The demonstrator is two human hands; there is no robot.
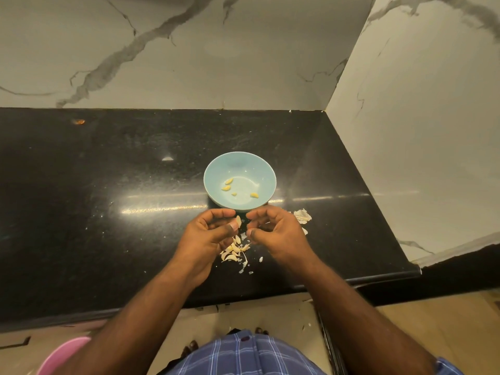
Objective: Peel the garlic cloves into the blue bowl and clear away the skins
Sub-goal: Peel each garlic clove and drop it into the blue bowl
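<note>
Just short of the blue bowl [215, 169], over the heap of cloves and skins [234, 250] | left hand [208, 234] pinched a garlic clove [238, 221] | right hand [273, 231] curled beside it, contents unclear | I judged it best to peel over the heap, then drop the clove among the four in the bowl.

black counter [108, 212], blue bowl [216, 169], garlic skins [235, 251]

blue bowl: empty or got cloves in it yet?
Not empty. The blue bowl stands upright on the counter with four small yellowish peeled garlic pieces on its bottom; most of its inside is bare.
</note>
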